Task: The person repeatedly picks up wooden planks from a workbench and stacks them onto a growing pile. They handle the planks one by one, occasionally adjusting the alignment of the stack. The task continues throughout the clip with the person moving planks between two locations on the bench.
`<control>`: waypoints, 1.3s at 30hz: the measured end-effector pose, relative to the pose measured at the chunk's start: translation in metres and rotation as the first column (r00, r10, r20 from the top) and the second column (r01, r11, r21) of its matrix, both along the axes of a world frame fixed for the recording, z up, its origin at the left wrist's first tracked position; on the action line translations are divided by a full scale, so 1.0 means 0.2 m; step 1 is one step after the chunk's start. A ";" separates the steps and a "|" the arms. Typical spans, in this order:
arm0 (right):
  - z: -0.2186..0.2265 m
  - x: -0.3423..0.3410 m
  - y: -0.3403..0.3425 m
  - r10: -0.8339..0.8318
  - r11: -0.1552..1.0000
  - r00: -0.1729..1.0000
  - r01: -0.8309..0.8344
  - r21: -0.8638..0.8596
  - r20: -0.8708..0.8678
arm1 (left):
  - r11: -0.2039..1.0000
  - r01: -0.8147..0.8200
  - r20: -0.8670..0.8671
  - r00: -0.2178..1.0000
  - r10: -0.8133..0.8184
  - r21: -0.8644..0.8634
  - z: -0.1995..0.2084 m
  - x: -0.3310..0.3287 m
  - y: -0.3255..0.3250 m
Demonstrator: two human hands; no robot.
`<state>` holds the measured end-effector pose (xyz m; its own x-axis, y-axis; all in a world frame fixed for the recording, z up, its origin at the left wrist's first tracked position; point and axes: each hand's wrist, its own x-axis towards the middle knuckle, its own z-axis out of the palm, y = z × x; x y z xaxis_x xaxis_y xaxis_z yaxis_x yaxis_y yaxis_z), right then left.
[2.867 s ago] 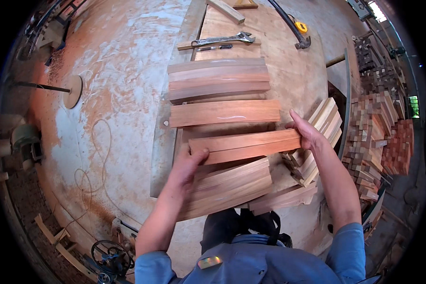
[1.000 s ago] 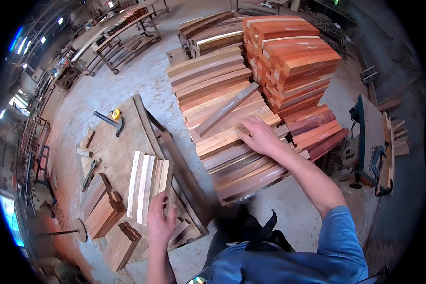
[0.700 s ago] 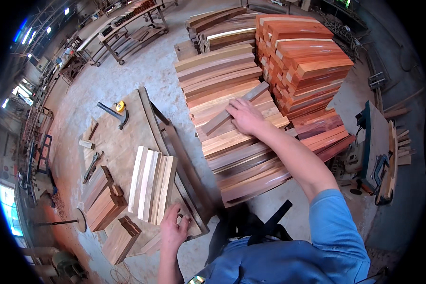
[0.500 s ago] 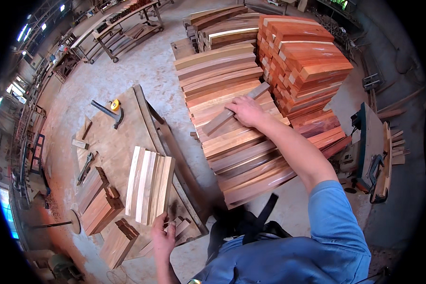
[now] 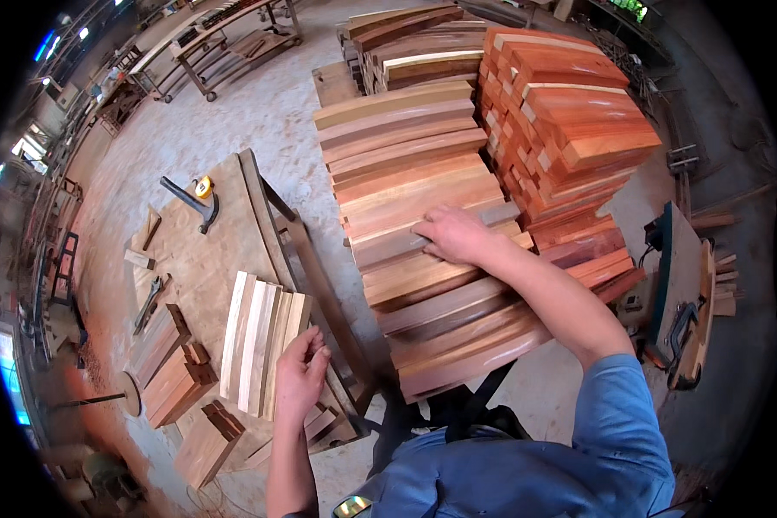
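My right hand [image 5: 454, 235] is closed over a grey-brown wooden slat [image 5: 380, 248], which lies across the wide stack of curved wooden slats [image 5: 423, 186] in front of me. Its fingers curl over the slat's middle. Over the edge of the worktable [image 5: 200, 246] at left is my left hand [image 5: 300, 373], its fingers curled in and nothing visible in them. Just beside it, and partly behind it, a bundle of pale curved slats [image 5: 257, 341] rests on the table.
Notched reddish-brown blocks [image 5: 180, 387] lie at the table's near left. A hammer [image 5: 200, 210], a yellow tape measure [image 5: 203, 186] and a wrench-like tool [image 5: 149, 304] are farther up. Tall orange-red timber [image 5: 570, 104] rises beyond the stack; a teal-edged machine [image 5: 667, 285] stands right.
The grey-brown slat, slanted across the stack before, now lies in line with the other slats, my right hand still on it. My left hand has moved up along the pale bundle.
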<state>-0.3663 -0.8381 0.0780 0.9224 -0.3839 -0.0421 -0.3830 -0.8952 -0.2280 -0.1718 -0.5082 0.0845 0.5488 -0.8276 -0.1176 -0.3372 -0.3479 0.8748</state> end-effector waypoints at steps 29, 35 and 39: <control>-0.02 -0.16 -0.08 -0.001 1.000 0.966 -0.001 0.008 0.258 | 0.998 0.055 0.197 0.979 -0.046 -0.042 -0.17 -0.03 -0.70; -0.02 -0.15 -0.06 -0.023 0.999 0.971 0.012 0.047 0.237 | 0.996 0.026 0.162 0.987 -0.011 -0.090 -0.21 -0.02 -0.70; -0.09 -0.16 -0.10 0.000 0.998 0.970 -0.016 0.064 0.242 | 0.999 -0.001 -0.047 0.999 -0.001 -0.053 -0.22 0.00 -0.71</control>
